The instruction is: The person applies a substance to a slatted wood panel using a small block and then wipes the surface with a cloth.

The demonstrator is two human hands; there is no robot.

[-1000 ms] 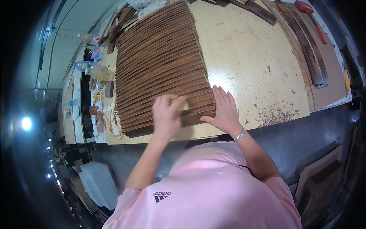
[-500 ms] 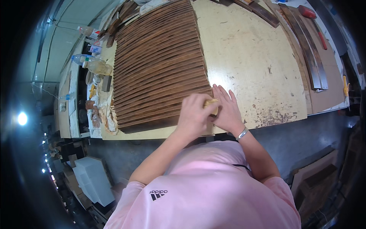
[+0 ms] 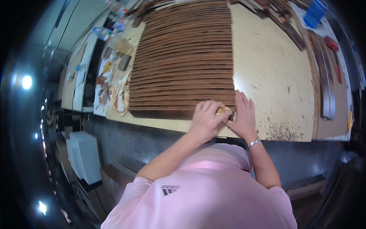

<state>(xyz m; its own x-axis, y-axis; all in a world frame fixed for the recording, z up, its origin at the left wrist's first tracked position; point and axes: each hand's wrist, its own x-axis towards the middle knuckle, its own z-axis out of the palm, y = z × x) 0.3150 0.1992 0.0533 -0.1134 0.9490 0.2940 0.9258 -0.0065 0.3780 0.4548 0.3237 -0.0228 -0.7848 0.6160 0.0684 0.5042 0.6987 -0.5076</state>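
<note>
Left hand (image 3: pixel 206 119) closed around a small yellow pad (image 3: pixel 223 111), pressed onto the near right corner of the dark wooden slat panel (image 3: pixel 183 57). Right hand (image 3: pixel 243 114) open, laid flat just beside it, fingers spread over the panel's edge (a silver bracelet (image 3: pixel 253 142) at the wrist). Panel lying flat on the pale desk (image 3: pixel 267 68), stained near the front edge. Red-handled tool (image 3: pixel 334 53) far right.

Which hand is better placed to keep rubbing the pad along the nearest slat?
Left. The left hand already holds the yellow pad on the nearest dark slat; the right hand lies flat, bracing the slat's end.
</note>
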